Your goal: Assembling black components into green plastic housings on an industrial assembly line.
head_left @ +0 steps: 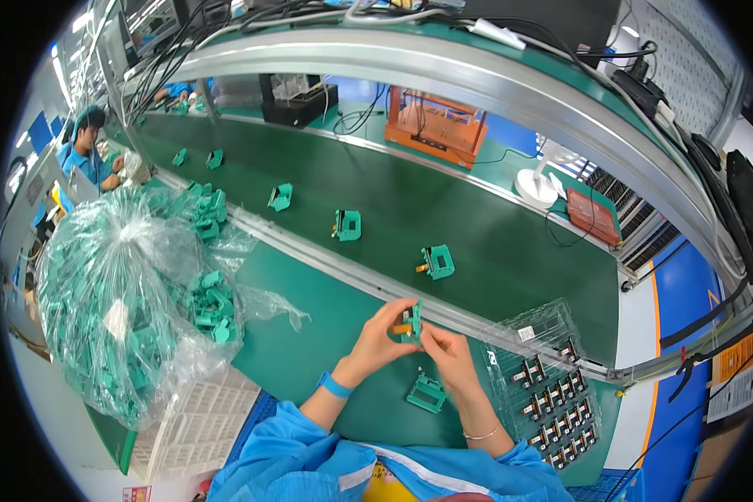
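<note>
Between my hands, above the green work table (301, 335), is a green plastic housing (417, 316) with an orange tab on its left side. My left hand (378, 336) grips it with thumb and fingers, a blue band at the wrist. My right hand (448, 355) pinches its lower right edge, partly hiding it. Below them a second green housing (427, 394), a rectangular frame, lies on the table. To the right a clear plastic tray (504, 368) holds several small black-and-silver modules (552, 400) in rows.
A big clear bag (134, 293) of green parts stands at left on a white crate (201, 410). Beyond a metal rail, a dark green conveyor belt (510, 251) carries several spaced green housings (439, 262). A metal beam (443, 58) arches overhead. Another person (92, 155) sits far left.
</note>
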`<state>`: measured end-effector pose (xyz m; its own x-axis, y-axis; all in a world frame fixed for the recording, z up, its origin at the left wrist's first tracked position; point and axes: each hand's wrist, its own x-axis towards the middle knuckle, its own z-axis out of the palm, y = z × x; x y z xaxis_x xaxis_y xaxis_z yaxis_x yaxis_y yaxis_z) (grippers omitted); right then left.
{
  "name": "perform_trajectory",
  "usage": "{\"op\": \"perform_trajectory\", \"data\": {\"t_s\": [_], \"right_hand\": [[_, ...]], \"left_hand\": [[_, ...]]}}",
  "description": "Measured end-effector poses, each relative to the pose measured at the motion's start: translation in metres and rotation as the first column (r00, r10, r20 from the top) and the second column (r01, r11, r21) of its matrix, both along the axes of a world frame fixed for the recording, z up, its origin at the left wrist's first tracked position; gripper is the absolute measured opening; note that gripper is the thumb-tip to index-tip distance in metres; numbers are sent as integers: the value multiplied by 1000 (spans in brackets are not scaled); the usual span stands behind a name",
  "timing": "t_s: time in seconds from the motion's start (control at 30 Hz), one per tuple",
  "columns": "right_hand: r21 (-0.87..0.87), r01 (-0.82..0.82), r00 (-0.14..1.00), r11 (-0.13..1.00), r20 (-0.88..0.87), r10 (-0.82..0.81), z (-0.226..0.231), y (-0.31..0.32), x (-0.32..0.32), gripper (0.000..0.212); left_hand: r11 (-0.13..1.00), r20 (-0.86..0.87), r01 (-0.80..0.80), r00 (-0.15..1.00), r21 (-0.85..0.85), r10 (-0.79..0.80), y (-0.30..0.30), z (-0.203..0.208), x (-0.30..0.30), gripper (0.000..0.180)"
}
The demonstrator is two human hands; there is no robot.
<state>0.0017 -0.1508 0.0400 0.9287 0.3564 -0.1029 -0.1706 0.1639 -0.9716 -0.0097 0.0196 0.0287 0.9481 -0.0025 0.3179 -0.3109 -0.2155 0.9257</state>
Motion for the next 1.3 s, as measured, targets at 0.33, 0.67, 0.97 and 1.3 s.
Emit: {"op": "perform_trajectory", "data": {"t_s": [0.33, 0.67, 0.97, 1.3], "right_hand": [[-668, 730, 653, 147, 744, 140, 0, -26, 47, 16], [-771, 634, 764, -57, 614, 196, -54, -80, 69, 37], [-753, 611, 765, 244, 641, 65, -19, -113, 50, 25], [-814, 566, 799, -129, 580, -159, -32, -242, 35, 21]], "left_hand": [[870, 193, -129, 980, 476, 40, 77, -20, 16, 70], [-57, 304, -325, 788, 944, 535, 282, -34, 7, 31], [149, 83, -198, 824, 969, 560, 358, -35, 7, 36], [70, 304, -408, 773, 910, 556, 251, 21, 44, 24]]}}
